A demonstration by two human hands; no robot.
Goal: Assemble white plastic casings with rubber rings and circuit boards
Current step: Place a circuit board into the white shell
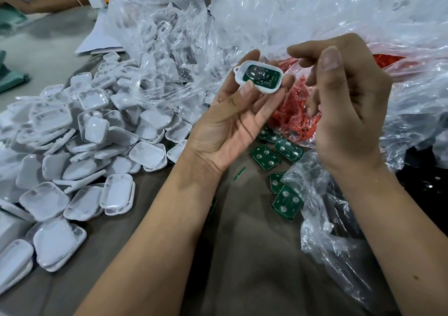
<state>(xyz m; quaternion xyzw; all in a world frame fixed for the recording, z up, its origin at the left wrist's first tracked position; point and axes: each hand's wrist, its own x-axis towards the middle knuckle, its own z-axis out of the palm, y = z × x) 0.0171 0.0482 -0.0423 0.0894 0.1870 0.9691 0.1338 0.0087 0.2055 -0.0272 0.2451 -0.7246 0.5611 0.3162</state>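
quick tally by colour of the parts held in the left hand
Held in the left hand:
white casing: 1
green board: 1
total: 2

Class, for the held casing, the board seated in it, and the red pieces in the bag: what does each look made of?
Casing: smooth white moulded plastic, by its soft sheen and rounded rim. Board: green circuit laminate carrying a shiny metal disc. Red pieces: thin tangled loops, probably rubber.
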